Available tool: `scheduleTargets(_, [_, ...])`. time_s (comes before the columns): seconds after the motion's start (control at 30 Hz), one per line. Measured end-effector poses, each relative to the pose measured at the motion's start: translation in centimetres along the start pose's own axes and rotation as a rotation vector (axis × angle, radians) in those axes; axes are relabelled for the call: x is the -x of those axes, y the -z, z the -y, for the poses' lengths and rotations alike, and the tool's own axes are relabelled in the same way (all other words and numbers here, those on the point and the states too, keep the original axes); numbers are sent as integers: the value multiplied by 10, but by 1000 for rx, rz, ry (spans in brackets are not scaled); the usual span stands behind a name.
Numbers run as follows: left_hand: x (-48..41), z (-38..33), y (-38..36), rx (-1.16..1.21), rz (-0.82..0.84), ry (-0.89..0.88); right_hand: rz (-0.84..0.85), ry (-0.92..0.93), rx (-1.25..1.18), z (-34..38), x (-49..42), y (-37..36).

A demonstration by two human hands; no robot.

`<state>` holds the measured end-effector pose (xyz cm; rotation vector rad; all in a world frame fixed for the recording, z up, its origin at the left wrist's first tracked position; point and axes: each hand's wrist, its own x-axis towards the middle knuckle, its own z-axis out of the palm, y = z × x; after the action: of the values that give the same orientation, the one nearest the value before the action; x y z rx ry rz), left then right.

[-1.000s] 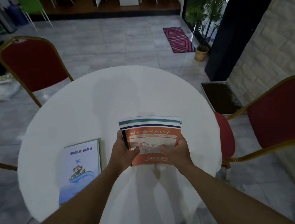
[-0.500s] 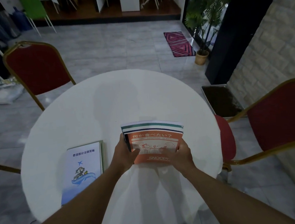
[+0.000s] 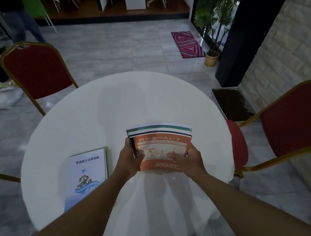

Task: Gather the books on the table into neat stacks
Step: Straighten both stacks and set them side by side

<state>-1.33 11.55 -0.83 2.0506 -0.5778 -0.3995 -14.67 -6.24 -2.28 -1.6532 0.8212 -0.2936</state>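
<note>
While squaring the edges, I am clasping the orange-topped stack [image 3: 161, 149] between my left hand [image 3: 128, 161] and right hand [image 3: 188, 160] near the table [image 3: 113, 112] edge; the blue-covered pile [image 3: 86, 177] is lying apart, leftward.

The orange book [image 3: 163, 150] on top of the stack reads "何か食べたい?" across its top and "SNOOPY" at its bottom; the small line between them is too blurred to read. The white-and-blue book [image 3: 86, 177] reads "泰国部分法律简编".
</note>
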Motion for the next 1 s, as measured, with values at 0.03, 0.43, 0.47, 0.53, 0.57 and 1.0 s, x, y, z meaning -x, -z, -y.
scheduleTargets(0.03, [0,1,1,-4,4,-2,-3,4,6,-1,0,0])
scheduleTargets(0.43, [-6,-1,-9,-15,-4,5,-89,-19,52,-4,-2,-2])
scheduleTargets(0.47, [-9,-2,-11,24,7,61,-111,-33,45,-2,-4,-2])
scheduleTargets(0.53, [-12,-2,-16,32,23,154,-128,-82,45,2,-7,0])
scheduleTargets(0.57, [-14,-1,-20,-7,22,179,-127,-117,59,2,-10,1])
scheduleTargets(1.0, [-2,39,-83,-288,194,414,-147,-338,439,-59,-15,7])
